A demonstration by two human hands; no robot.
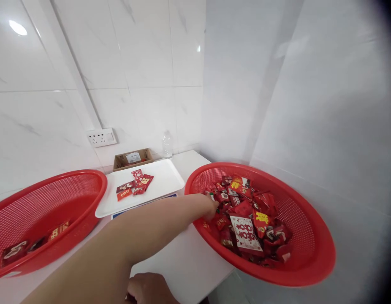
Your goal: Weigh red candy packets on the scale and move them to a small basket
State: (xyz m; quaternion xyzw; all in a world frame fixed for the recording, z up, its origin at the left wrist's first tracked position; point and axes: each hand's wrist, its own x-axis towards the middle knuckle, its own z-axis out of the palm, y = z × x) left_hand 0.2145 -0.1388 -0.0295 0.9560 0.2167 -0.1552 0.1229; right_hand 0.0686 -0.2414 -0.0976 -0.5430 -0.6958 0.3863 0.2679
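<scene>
Wrapped packets [246,230] are piled in the right-hand red basket [309,253], and the left hand [210,207] is in at the pile's left side, fingers hidden, so can't tell if it's gripping one. The right hand [151,289] is curled up at the near edge (no clue if it's holding anything). I'd pinch a loose top packet by its edge, no digging, and keep the reach clear of the white tray [170,175].

the right basket [320,259] is glossy plastic, its packets [243,207] shiny film.
</scene>
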